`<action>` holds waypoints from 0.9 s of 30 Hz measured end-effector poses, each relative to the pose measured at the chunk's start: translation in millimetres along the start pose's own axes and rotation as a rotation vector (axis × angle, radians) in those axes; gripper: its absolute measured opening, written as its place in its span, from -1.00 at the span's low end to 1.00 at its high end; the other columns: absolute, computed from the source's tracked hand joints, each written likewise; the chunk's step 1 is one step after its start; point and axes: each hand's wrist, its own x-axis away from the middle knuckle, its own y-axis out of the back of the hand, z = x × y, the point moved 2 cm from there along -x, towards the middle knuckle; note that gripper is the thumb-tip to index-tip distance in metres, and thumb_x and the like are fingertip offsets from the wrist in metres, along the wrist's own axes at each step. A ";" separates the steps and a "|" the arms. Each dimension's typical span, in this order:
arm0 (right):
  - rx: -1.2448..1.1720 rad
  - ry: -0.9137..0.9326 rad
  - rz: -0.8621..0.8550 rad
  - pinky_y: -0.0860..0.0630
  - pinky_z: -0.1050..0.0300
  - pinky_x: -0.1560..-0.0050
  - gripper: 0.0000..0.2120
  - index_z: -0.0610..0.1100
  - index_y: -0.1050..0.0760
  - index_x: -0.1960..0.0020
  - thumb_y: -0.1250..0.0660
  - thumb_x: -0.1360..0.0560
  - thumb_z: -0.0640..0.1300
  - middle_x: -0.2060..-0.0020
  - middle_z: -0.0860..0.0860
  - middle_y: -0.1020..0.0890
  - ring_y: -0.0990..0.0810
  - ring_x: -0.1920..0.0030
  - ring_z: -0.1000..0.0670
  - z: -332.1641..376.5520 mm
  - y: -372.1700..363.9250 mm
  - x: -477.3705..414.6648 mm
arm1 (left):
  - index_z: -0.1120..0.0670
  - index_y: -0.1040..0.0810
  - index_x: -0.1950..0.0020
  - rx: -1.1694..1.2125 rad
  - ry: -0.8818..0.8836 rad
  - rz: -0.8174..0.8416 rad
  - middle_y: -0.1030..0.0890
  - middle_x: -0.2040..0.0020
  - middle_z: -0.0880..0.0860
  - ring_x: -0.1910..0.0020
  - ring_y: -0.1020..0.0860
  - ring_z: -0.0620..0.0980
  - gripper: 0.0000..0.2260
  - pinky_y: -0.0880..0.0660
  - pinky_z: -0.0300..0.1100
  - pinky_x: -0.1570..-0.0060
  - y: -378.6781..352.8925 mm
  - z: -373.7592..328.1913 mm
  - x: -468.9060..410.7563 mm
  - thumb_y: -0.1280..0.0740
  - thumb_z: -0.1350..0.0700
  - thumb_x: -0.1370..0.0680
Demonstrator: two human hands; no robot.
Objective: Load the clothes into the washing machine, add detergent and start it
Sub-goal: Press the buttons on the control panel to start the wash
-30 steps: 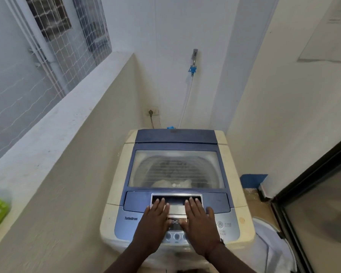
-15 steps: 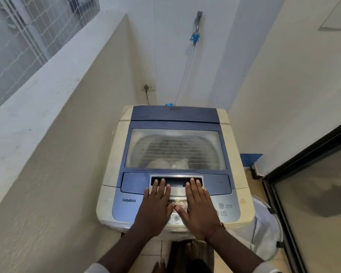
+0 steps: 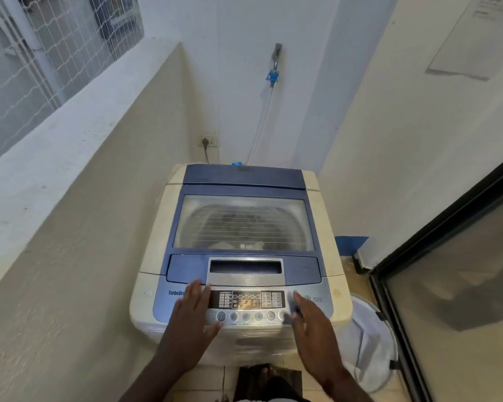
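A cream and blue top-loading washing machine [image 3: 328,216] stands in front of me, its glass lid [image 3: 243,223] closed. Pale clothes [image 3: 238,245] show dimly through the glass. The control panel [image 3: 246,300] with a row of round buttons [image 3: 246,316] lies uncovered between my hands. My left hand [image 3: 193,317] hovers flat over the panel's left end, fingers apart and empty. My right hand [image 3: 310,323] is blurred over the panel's right end, also spread and empty. No detergent is in view.
A beige wall with a white ledge [image 3: 79,111] runs along the left. A tap with a hose [image 3: 275,65] and a wall socket [image 3: 208,140] sit behind the machine. A white laundry basket [image 3: 372,346] stands at the right, beside a dark-framed glass door [image 3: 447,285].
Both hands have slid apart off the middle of the control panel, left hand going left and right hand going right, uncovering the display and buttons. The camera has tilted up slightly.
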 end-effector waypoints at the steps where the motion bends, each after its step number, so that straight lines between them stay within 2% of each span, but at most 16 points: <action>1: 0.079 0.021 -0.024 -0.48 0.17 -0.25 -0.58 0.10 -0.40 -0.37 -0.27 -0.53 -0.11 -0.21 0.22 -0.52 -0.50 -0.22 0.18 -12.3 -3.7 11.2 | 0.02 0.11 -0.57 0.017 0.035 -0.004 0.23 -0.57 -0.01 -0.54 0.25 -0.05 -0.23 0.02 0.04 -0.53 -1.4 7.4 7.9 -0.23 -0.22 -0.54; 3: 0.264 0.039 -0.025 -0.54 -0.02 -0.16 -0.40 0.03 -0.39 -0.41 -0.34 -0.37 -0.05 -0.30 0.04 -0.51 -0.46 -0.27 0.02 -35.5 -11.9 26.8 | 0.02 0.15 -0.57 0.025 0.082 -0.018 0.26 -0.56 0.01 -0.54 0.27 -0.04 -0.17 0.03 0.07 -0.53 -2.6 19.6 19.4 -0.33 -0.12 -0.52; 5: 0.365 0.004 0.026 -0.57 -0.09 -0.08 -0.27 -0.04 -0.38 -0.42 -0.39 -0.26 0.00 -0.35 -0.08 -0.48 -0.45 -0.31 -0.08 -46.4 -15.1 35.8 | 0.04 0.16 -0.56 0.026 0.088 -0.044 0.25 -0.55 0.02 -0.54 0.26 -0.03 -0.15 0.07 0.01 -0.51 -3.8 26.8 26.2 -0.36 -0.08 -0.51; 8: 0.456 -0.013 0.073 -0.57 -0.17 -0.10 -0.16 -0.12 -0.36 -0.44 -0.41 -0.19 0.07 -0.40 -0.19 -0.43 -0.45 -0.35 -0.25 -57.8 -14.5 35.3 | 0.10 0.15 -0.56 -0.066 0.077 -0.029 0.21 -0.54 0.07 -0.53 0.20 0.02 -0.13 0.05 0.01 -0.46 -10.2 33.3 27.5 -0.37 -0.10 -0.50; 10: 0.519 -0.045 0.098 -0.59 -0.19 -0.03 -0.09 -0.16 -0.31 -0.44 -0.41 -0.14 0.12 -0.37 -0.24 -0.45 -0.47 -0.32 -0.31 -65.2 -14.1 28.8 | 0.19 -0.11 -0.53 -0.135 0.063 -0.013 -0.13 -0.53 0.22 -0.50 -0.12 0.16 -0.08 -0.26 0.10 -0.34 -12.8 37.7 21.5 -0.53 -0.07 -0.35; 12: 0.561 -0.031 0.083 -0.62 -0.17 0.06 -0.04 -0.16 -0.28 -0.42 -0.41 -0.10 0.17 -0.33 -0.27 -0.49 -0.48 -0.30 -0.31 -70.4 -15.8 23.0 | 0.20 -0.32 -0.35 -0.166 0.079 0.011 -0.49 -0.32 0.27 -0.29 -0.48 0.24 -0.09 -0.54 0.09 -0.05 -12.0 41.1 13.7 -0.66 -0.03 -0.13; 14: 0.571 -0.004 0.069 -0.64 -0.16 0.11 -0.15 -0.15 -0.29 -0.39 -0.33 -0.22 0.24 -0.28 -0.28 -0.53 -0.40 -0.31 -0.26 -70.5 -14.2 19.7 | 0.18 -0.39 -0.22 -0.214 0.086 0.062 -0.60 -0.16 0.25 -0.12 -0.61 0.24 -0.09 -0.62 0.01 0.16 -7.3 40.7 7.0 -0.69 -0.07 0.01; 15: 0.581 0.024 0.042 -0.63 -0.16 0.08 -0.27 -0.15 -0.31 -0.37 -0.21 -0.36 0.29 -0.26 -0.28 -0.55 -0.37 -0.30 -0.23 -72.5 -13.5 19.3 | 0.18 -0.41 -0.18 -0.237 0.080 0.078 -0.62 -0.12 0.24 -0.07 -0.64 0.23 -0.08 -0.63 -0.01 0.21 -5.4 41.7 4.3 -0.69 -0.09 0.05; 16: 0.602 0.048 0.023 -0.58 -0.15 -0.05 -0.31 -0.15 -0.32 -0.35 -0.03 -0.46 0.34 -0.23 -0.29 -0.57 -0.36 -0.28 -0.23 -76.1 -13.4 18.8 | 0.17 -0.41 -0.15 -0.250 0.070 0.090 -0.62 -0.09 0.23 -0.04 -0.65 0.22 -0.08 -0.64 -0.03 0.25 -5.7 43.8 2.4 -0.69 -0.10 0.08; 18: 0.634 0.097 -0.011 -0.24 0.01 -0.45 -0.24 -0.16 -0.31 -0.36 0.15 -0.48 0.40 -0.23 -0.28 -0.55 -0.37 -0.25 -0.24 -78.5 -13.4 15.7 | 0.15 -0.41 -0.10 -0.272 0.050 0.120 -0.64 -0.04 0.21 0.00 -0.66 0.19 -0.08 -0.63 -0.07 0.31 -3.2 44.3 -0.9 -0.68 -0.14 0.13; 19: 0.641 0.117 -0.066 -0.13 0.08 -0.49 -0.23 -0.15 -0.29 -0.37 0.15 -0.47 0.41 -0.25 -0.26 -0.51 -0.37 -0.24 -0.25 -78.8 -12.6 14.9 | 0.13 -0.41 -0.08 -0.275 0.051 0.134 -0.65 -0.03 0.19 0.02 -0.67 0.17 -0.09 -0.63 -0.09 0.32 -0.4 43.3 -2.8 -0.67 -0.17 0.14; 20: 0.643 0.130 -0.100 -0.24 0.02 -0.45 -0.23 -0.14 -0.29 -0.37 0.15 -0.47 0.41 -0.25 -0.25 -0.48 -0.38 -0.24 -0.25 -78.4 -12.0 13.2 | 0.10 -0.41 -0.06 -0.276 0.056 0.134 -0.65 -0.02 0.17 0.02 -0.67 0.14 -0.11 -0.63 -0.13 0.33 3.1 41.4 -3.2 -0.67 -0.19 0.14; 22: 0.604 0.115 -0.072 -0.56 -0.15 -0.10 -0.22 -0.15 -0.33 -0.34 0.17 -0.47 0.42 -0.22 -0.29 -0.55 -0.37 -0.23 -0.26 -74.6 -13.7 11.7 | 0.07 -0.44 -0.05 -0.292 0.050 0.111 -0.63 -0.06 0.13 0.01 -0.67 0.09 -0.17 -0.61 -0.18 0.35 11.6 35.9 -2.1 -0.66 -0.20 0.08; 23: 0.588 0.104 -0.070 -0.58 -0.13 -0.06 -0.21 -0.14 -0.33 -0.34 0.18 -0.46 0.42 -0.20 -0.31 -0.57 -0.37 -0.24 -0.27 -72.6 -14.5 11.9 | 0.06 -0.46 -0.09 -0.288 0.066 0.111 -0.59 -0.14 0.12 -0.03 -0.65 0.07 -0.23 -0.60 -0.19 0.31 15.6 32.5 -0.7 -0.65 -0.19 -0.01; 25: 0.568 0.083 -0.061 -0.36 -0.03 -0.32 -0.20 -0.11 -0.26 -0.39 0.18 -0.44 0.43 -0.19 -0.33 -0.57 -0.36 -0.25 -0.30 -72.7 -17.4 12.2 | 0.06 -0.40 -0.27 -0.243 0.136 0.138 -0.38 -0.38 0.12 -0.20 -0.55 0.04 -0.35 -0.57 -0.15 0.09 20.3 29.3 0.1 -0.53 -0.17 -0.31; 27: 0.583 0.082 -0.071 -0.15 0.01 -0.39 -0.22 -0.08 -0.18 -0.42 0.16 -0.43 0.44 -0.23 -0.31 -0.51 -0.37 -0.24 -0.32 -73.4 -20.3 10.1 | 0.05 -0.27 -0.40 -0.252 0.140 0.137 -0.18 -0.50 0.10 -0.34 -0.42 0.01 -0.40 -0.50 -0.15 -0.08 22.4 26.8 -2.6 -0.39 -0.13 -0.46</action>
